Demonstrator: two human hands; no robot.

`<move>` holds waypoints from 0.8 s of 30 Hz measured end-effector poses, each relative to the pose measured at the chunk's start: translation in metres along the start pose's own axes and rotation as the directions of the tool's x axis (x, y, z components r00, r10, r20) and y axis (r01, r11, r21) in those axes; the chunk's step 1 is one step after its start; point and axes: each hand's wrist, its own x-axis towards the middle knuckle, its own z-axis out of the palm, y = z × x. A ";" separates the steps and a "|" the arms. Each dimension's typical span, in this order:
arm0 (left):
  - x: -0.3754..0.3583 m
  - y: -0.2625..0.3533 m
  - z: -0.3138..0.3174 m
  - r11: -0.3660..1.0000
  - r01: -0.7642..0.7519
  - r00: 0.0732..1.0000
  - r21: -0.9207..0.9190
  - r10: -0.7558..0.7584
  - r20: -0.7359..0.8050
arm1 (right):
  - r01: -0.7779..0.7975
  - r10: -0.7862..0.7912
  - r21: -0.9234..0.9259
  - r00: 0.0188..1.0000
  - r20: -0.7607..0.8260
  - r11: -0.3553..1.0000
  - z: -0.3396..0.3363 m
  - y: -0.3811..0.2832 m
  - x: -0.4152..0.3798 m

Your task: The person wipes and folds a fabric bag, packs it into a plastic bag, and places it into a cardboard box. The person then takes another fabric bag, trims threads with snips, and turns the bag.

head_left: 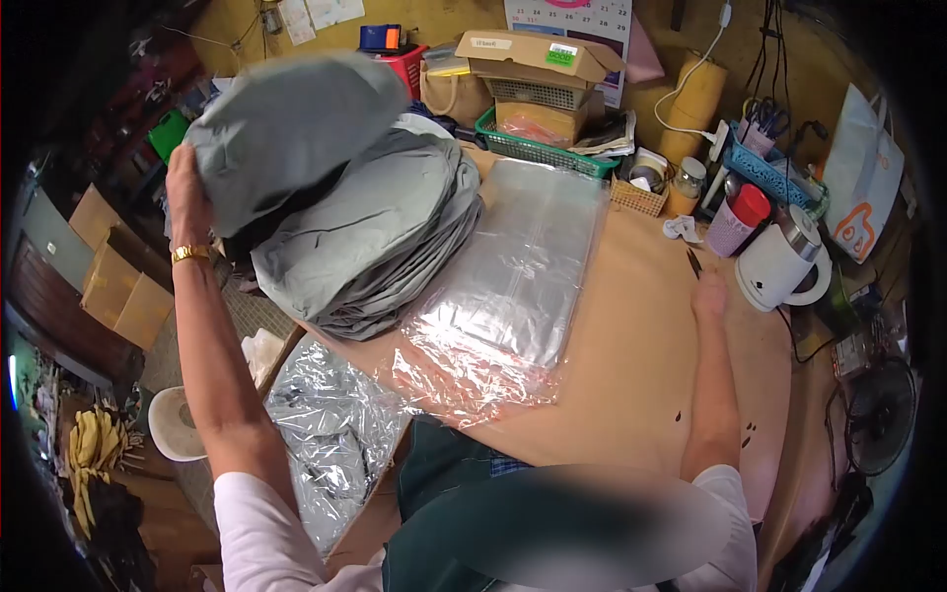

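Observation:
My left hand (185,192), with a gold bracelet at the wrist, grips the edge of a grey fabric piece (286,128) and lifts it off a tall stack of the same grey pieces (370,247) at the table's left. My right hand (708,292) rests on the brown table (631,375) and holds a small dark tool (694,262), possibly a pen or blade. A pile of clear plastic bags (518,276) lies in the middle between my hands.
A white kettle (779,261), red-capped cup (738,219), jar, baskets and cardboard boxes (538,69) line the back. A bag of packed items (335,434) hangs off the front left edge. A fan (878,414) stands at the right.

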 end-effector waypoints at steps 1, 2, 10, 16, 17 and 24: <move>-0.022 0.011 0.049 0.904 -0.107 0.994 0.414 0.111 0.015 | -0.004 0.004 0.008 1.000 0.003 1.000 -0.001 0.001 -0.001; -0.038 0.015 0.092 0.637 -0.191 0.976 0.747 0.206 0.073 | -0.239 0.134 0.578 0.967 0.219 0.780 -0.010 0.004 0.004; -0.196 -0.045 0.319 0.716 -0.348 0.744 0.605 -0.182 0.643 | -0.023 -0.106 0.980 0.994 0.002 -0.198 -0.234 -0.076 -0.070; -0.344 -0.132 0.379 0.669 -0.621 0.550 0.408 0.001 0.835 | -0.078 -0.478 0.934 0.843 0.248 0.348 -0.212 -0.129 -0.171; -0.335 -0.122 0.371 0.541 -0.670 0.564 0.508 -0.072 0.822 | -0.096 -0.462 0.928 0.846 0.266 0.359 -0.181 -0.121 -0.182; -0.308 -0.115 0.231 0.006 -0.527 0.783 0.850 -0.385 0.489 | 0.271 -0.450 0.661 0.885 0.114 0.700 -0.140 -0.045 -0.185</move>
